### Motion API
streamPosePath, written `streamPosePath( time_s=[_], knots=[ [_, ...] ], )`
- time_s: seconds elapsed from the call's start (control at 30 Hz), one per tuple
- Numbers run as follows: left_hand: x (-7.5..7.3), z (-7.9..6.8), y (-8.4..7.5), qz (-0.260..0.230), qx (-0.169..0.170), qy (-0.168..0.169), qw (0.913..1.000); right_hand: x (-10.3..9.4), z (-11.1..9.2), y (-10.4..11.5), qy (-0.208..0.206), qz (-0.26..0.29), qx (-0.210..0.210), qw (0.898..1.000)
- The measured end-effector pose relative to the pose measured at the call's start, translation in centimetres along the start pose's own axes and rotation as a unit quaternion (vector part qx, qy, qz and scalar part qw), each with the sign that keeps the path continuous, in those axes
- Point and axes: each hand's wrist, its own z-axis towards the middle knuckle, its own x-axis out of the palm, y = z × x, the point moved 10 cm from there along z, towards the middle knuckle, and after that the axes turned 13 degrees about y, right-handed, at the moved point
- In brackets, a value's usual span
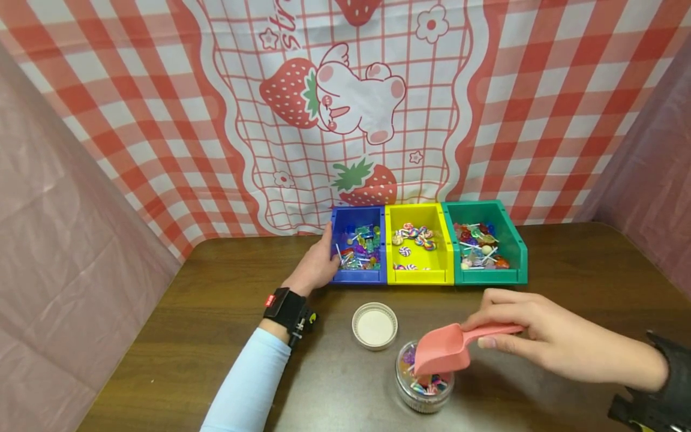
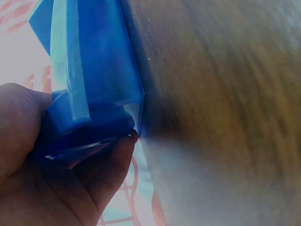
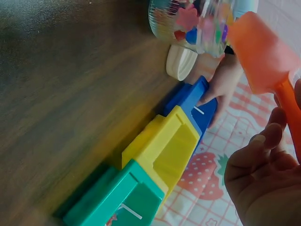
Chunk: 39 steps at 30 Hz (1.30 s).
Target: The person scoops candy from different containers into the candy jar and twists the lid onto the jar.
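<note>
My right hand [image 1: 545, 336] grips the handle of a pink scoop [image 1: 441, 351] between thumb and fingers. The scoop's bowl tilts down over the mouth of a clear jar [image 1: 423, 399], which contains colourful candy pieces; in the right wrist view the scoop [image 3: 265, 52] overlaps the jar's rim. My left hand [image 1: 315, 264] holds the left side of a blue bin [image 1: 358, 276], its thumb at the near left corner. The left wrist view shows thumb and fingers around the blue bin's wall [image 2: 103, 56]. Small lollipops and translucent candies lie inside that bin.
Against the blue bin stands a yellow bin [image 1: 421, 276] with swirl lollipops, then a green bin [image 1: 491, 276] with mixed candies. A white lid [image 1: 375, 326] lies on the wooden table [image 1: 178, 336] left of the jar. Behind the bins hangs a checked strawberry cloth [image 1: 356, 174].
</note>
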Motion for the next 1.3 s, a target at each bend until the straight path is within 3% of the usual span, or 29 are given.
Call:
streamPosePath(
  time_s=[0.33,0.63,1.03,1.3],
  knots=[
    [0.0,0.0,0.1,-0.004,-0.006,0.003,1.0000,0.0,0.1,-0.1,0.015,0.006,0.029,0.999],
    [0.1,0.0,0.2,-0.005,-0.013,0.007,0.9999,-1.6,-0.3,-1.4,-0.031,-0.009,0.045,0.998],
    [-0.1,0.0,0.2,-0.007,-0.008,0.003,0.9999,0.7,0.1,-1.0,0.036,-0.003,0.025,0.999],
    [0.0,0.0,0.3,-0.007,-0.015,0.007,0.9998,-0.2,0.0,-1.3,0.026,0.003,0.037,0.999]
  ],
)
